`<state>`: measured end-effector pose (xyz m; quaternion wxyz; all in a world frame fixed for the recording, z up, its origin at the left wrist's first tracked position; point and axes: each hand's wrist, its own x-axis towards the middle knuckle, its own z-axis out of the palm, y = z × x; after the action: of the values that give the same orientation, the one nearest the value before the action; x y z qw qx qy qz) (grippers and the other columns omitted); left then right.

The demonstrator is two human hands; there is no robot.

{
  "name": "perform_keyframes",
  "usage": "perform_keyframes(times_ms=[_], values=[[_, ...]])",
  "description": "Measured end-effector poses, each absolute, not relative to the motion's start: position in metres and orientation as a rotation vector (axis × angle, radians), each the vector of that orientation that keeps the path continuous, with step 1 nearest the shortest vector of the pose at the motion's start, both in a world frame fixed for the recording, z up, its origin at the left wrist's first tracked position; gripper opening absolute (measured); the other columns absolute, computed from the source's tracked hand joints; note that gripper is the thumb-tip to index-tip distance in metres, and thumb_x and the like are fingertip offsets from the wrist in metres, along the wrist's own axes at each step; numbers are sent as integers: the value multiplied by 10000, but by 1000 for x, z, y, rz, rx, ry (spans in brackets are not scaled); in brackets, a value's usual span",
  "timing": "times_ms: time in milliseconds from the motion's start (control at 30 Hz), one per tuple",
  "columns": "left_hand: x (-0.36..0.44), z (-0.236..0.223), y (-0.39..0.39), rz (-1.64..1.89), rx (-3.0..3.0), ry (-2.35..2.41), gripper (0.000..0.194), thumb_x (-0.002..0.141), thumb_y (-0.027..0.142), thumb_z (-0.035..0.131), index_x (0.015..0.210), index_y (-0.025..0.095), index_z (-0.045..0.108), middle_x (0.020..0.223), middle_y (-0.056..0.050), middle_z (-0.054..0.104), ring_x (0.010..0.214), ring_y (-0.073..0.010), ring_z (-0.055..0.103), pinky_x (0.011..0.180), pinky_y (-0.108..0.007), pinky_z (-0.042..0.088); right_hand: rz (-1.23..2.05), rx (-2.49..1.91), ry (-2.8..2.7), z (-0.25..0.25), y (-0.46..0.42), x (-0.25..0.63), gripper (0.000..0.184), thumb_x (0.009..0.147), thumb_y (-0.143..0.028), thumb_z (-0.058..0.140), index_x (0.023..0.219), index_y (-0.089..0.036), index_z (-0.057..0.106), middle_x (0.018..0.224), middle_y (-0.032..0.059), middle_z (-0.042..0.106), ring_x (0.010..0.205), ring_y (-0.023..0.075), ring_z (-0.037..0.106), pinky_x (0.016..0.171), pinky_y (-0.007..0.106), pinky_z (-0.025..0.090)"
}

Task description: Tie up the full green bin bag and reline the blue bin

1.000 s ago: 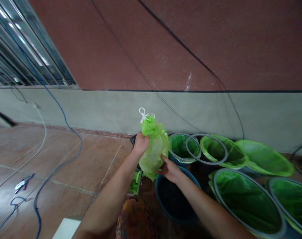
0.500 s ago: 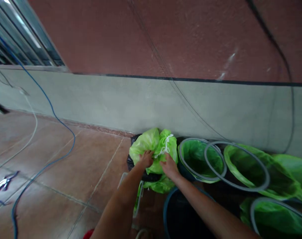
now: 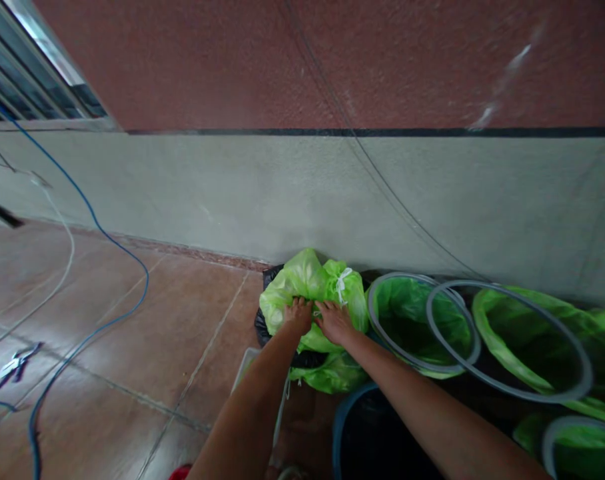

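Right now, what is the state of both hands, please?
Left hand: on green plastic; grip cannot be told.
Right hand: also on green plastic; grip cannot be told.

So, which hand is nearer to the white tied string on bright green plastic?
Right: the right hand is just below the white tied string in the view. The left hand is farther off, below and to the left of it.

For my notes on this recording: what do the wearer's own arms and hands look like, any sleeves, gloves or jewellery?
The left hand and right hand are ungloved, and both forearms are bare, with no sleeve, watch or bracelet showing. No cables or markings stand out on them. Whether the fingers carry a thin ring is too small to tell.
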<state>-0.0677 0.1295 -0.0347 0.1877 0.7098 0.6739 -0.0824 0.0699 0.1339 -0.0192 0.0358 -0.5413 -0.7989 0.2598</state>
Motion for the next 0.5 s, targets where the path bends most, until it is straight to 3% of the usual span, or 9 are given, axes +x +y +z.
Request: perform_keyframes(times_ms=[233, 367, 500], values=[[-56, 6, 120, -109, 1839, 2052, 663, 838, 98, 443, 1493, 179, 384, 1534, -205, 386, 1425, -372, 328, 1079, -631, 346, 715, -1541, -1980, 30, 100, 143, 384, 851, -221, 566, 1231, -213, 620, 1249, 112, 653, 1215, 277, 548, 1094, 439, 379], [-54, 20, 95, -97, 1840, 2069, 744, 793, 64, 450, 1523, 137, 326, 1560, -209, 350, 1440, -345, 327, 1095, -559, 375, 562, -1756, -1852, 27, 62, 213, 354, 854, -221, 514, 1179, -178, 648, 1173, 135, 686, 1127, 284, 607, 1035, 463, 439], [-47, 25, 55, -99, 1884, 2023, 679, 806, 120, 492, 1478, 106, 398, 1545, -205, 380, 1422, -318, 369, 1118, -482, 371, 536, -1823, -1783, 18, 20, 260, 331, 853, -239, 486, 1110, -161, 679, 1129, 128, 709, 1071, 260, 647, 1000, 429, 476]])
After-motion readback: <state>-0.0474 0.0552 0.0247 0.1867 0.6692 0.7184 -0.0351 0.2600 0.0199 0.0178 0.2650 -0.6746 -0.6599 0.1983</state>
